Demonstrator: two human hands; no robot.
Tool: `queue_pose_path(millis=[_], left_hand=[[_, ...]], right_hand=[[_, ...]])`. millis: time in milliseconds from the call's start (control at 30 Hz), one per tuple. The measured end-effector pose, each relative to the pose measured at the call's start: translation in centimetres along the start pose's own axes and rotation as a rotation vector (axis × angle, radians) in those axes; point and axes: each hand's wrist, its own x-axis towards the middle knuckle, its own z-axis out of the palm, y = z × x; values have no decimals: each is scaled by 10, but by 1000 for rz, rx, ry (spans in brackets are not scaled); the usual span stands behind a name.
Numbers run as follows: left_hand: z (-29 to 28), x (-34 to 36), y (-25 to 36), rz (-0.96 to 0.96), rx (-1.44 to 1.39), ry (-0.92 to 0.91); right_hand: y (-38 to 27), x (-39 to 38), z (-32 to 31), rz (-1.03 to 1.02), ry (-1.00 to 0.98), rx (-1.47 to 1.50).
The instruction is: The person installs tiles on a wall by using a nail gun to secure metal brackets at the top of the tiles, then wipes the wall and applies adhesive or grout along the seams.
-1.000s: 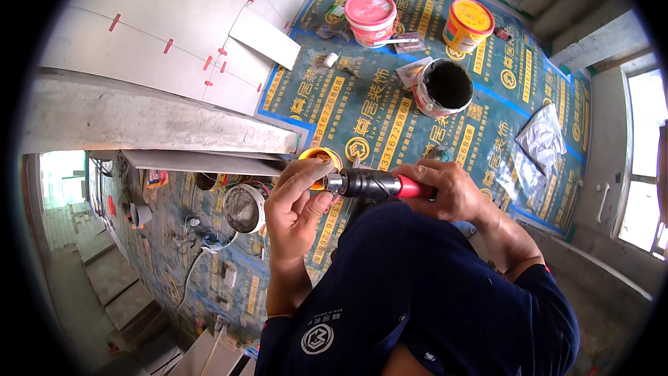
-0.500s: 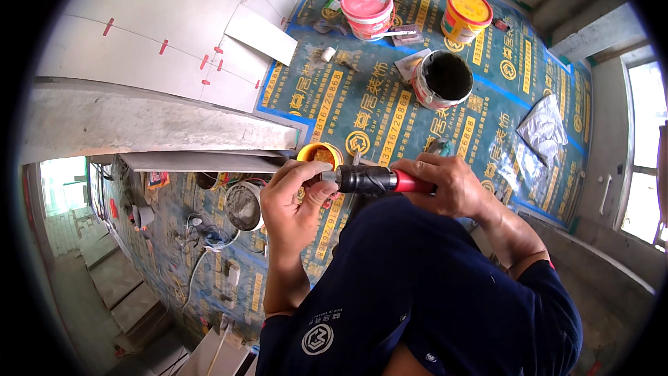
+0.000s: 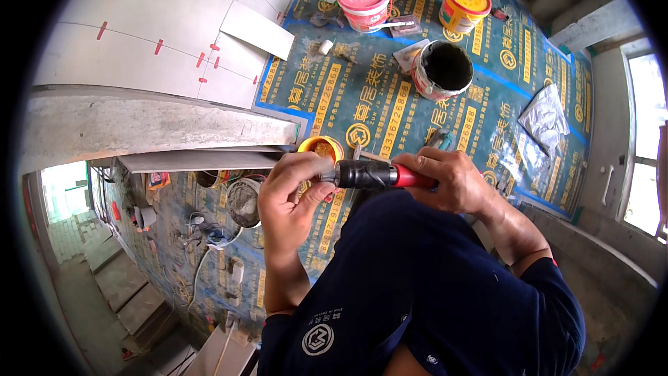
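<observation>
A black and red cylindrical hand tool [image 3: 367, 175] lies level across the front of me, looking like a power tool, though its exact kind is unclear. My right hand [image 3: 449, 179] is closed round its red end. At the black end, the thumb and fingers of my left hand [image 3: 291, 191] pinch a short greyish metal tip [image 3: 328, 175], partly covered by the fingers. Just beyond the left fingers, a small yellow bucket [image 3: 321, 143] with orange-brown contents stands on the floor.
Printed green floor sheeting [image 3: 390, 108] carries a pink-lidded bucket [image 3: 363, 0], a yellow-lidded bucket [image 3: 465, 5] and an open dark-filled bucket [image 3: 443, 71]. A low concrete wall [image 3: 160, 125] stands left, near a bucket of grey mix [image 3: 243, 203]. Silver plastic sheeting [image 3: 545, 120] lies right.
My left fingers have shifted slightly round the metal tip, with the hand's back turned a little. The right hand keeps its hold on the tool. The view has moved slightly.
</observation>
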Motion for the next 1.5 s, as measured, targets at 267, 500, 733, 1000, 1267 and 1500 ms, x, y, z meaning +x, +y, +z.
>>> queue_pose_path(millis=[267,500,733,1000,1267,1500], left_hand=[[12,-8,-6,-113,-77,122],[-5,-9,-18,-411,-920,149],[-7,-6,-25,-573,-1368,-21],[-3,-9,-28,-437,-1308,-34],[1,-8,-34,-353,-1006,92],[12,-9,-37,-441,-1057,128]], right_hand=[[-3,0,3,-3,23,-30],[-5,-3,-5,21,63,-41],[-8,-3,-2,84,32,19],[-7,-5,1,82,33,47],[-10,-5,2,131,-11,58],[-8,-5,9,67,31,60]])
